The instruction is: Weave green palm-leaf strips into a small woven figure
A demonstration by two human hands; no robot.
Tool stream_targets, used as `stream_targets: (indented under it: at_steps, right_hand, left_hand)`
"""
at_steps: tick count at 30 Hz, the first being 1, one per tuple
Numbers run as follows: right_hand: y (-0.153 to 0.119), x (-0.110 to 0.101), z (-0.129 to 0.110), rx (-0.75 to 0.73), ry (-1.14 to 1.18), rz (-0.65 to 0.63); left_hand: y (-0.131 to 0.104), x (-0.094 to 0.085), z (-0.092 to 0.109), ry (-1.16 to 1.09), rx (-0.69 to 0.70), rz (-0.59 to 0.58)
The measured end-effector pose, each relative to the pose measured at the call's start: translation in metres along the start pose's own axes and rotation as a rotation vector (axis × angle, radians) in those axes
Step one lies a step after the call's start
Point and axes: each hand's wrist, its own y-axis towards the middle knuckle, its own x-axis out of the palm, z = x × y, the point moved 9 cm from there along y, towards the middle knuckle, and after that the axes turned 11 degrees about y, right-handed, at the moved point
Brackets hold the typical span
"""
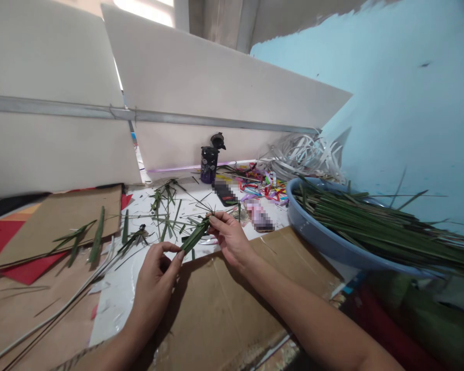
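A folded piece of green leaf strips (196, 235) is stretched between my hands above the near edge of the cardboard. My left hand (159, 268) pinches its lower left end between thumb and forefinger. At its upper right end, my right hand (231, 238) grips it with thumb and fingers, and thin stems stick out past the fingertips. Cut leaf scraps (170, 221) lie on the white surface just behind. Part of the leaf piece under my right fingers is hidden.
A blue basin (305, 226) full of long green leaves (363, 221) stands at the right. Behind are a dark tumbler (209, 165), a phone (225, 193), colourful strips (261, 183) and coiled white strapping (305, 157). Brown cardboard (232, 309) lies under my arms; more cardboard (77, 216) is left.
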Motion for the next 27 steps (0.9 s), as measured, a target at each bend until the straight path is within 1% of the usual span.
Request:
stream_targets:
  at_steps: [9,14,27]
  right_hand:
    - [0.0003,-0.0007,0.0012,0.0,0.003,-0.006]
    - [0.0001,-0.0002,0.0005,-0.003,-0.017,-0.015]
    - [-0.0014,0.0007,-0.0004,0.004,0.013,-0.002]
  left_hand:
    - [-0.0008,0.0004,0.0021,-0.02,-0.019,-0.01]
    - [-0.0009,-0.0013,0.0042,-0.027,-0.008,0.005]
    - [-0.0017,0.0001,0.0033,-0.029,-0.017,-0.004]
